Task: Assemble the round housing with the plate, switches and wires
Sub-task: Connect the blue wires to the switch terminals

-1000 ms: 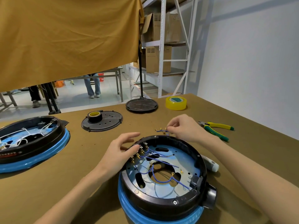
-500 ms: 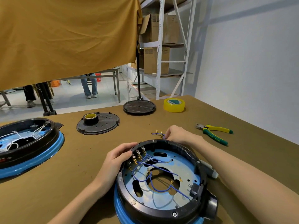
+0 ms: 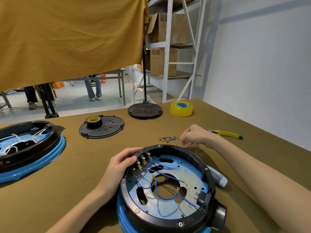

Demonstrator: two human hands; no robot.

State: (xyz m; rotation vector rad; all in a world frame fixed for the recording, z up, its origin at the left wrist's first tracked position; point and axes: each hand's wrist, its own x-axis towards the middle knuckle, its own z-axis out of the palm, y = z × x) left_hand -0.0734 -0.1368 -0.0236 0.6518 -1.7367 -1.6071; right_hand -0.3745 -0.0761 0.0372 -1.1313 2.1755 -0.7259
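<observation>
A round black housing (image 3: 208, 174) with a blue base sits in front of me. A pale blue metal plate (image 3: 190, 174) lies inside it, crossed by blue wires (image 3: 161, 172) with gold terminals. Switches (image 3: 143, 161) with brass tabs line its upper left wall. My left hand (image 3: 121, 163) grips the housing rim beside the switches. Just beyond the housing, my right hand (image 3: 195, 136) pinches a loose blue wire from a small bundle of spare wires (image 3: 167, 139) on the table.
A second black and blue housing (image 3: 25, 147) with white wires lies at the left. Behind are a black cover (image 3: 109, 128) bearing a black tape roll (image 3: 93, 121), a round stand base (image 3: 145, 110) and yellow tape (image 3: 181, 108). Yellow-green pliers (image 3: 225, 134) and a white tool (image 3: 218, 179) lie right.
My left hand has closed onto the housing rim by the switches. My right hand has dropped to the table and pinches a wire from the spare bundle. The camera has tilted slightly.
</observation>
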